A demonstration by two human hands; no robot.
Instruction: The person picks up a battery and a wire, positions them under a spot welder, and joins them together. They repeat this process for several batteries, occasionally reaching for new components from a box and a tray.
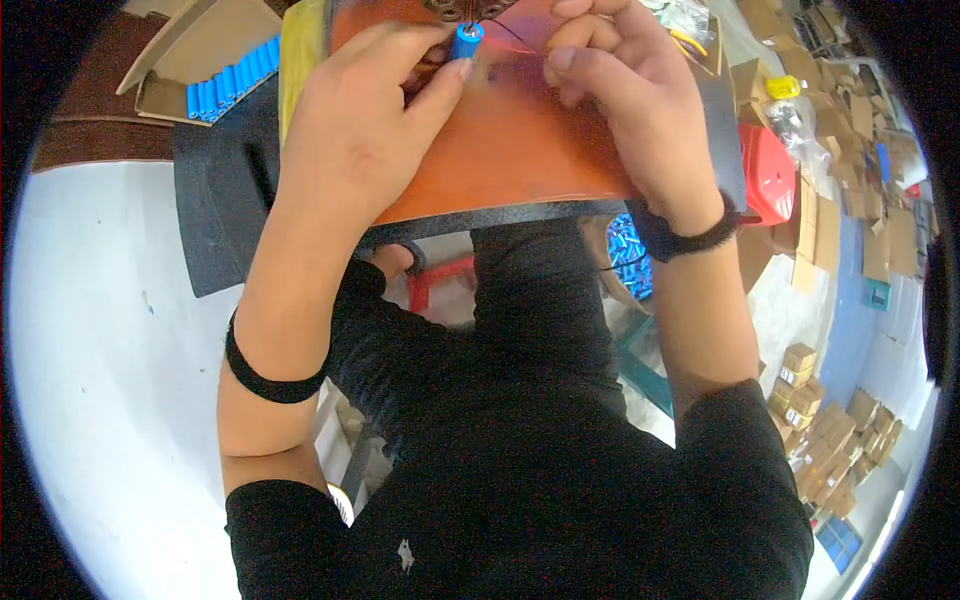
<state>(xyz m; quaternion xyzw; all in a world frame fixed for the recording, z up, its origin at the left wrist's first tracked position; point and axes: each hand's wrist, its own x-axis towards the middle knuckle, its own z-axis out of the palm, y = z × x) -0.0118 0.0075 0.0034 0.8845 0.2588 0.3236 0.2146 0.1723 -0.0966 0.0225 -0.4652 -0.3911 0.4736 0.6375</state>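
Observation:
Near the far edge of an orange work mat (520,150), a blue cylindrical battery cell (467,45) stands with its metal end up. My left hand (365,130) is closed on it, thumb and fingers at its sides. The cell's end is close to a dark metal fixture (462,8) at the top of the view. A thin dark wire (510,33) runs from beside the cell toward the right. Across the mat, my right hand (640,90) is raised with curled fingers and thumb pressed together; what they hold, if anything, is too small to make out.
At the upper left, an open cardboard box (165,100) holds a row of blue cells (235,78). Below the table's right side sits a container of many blue cells (628,258). A red plastic stool (768,175) and stacked cartons (800,390) are to the right.

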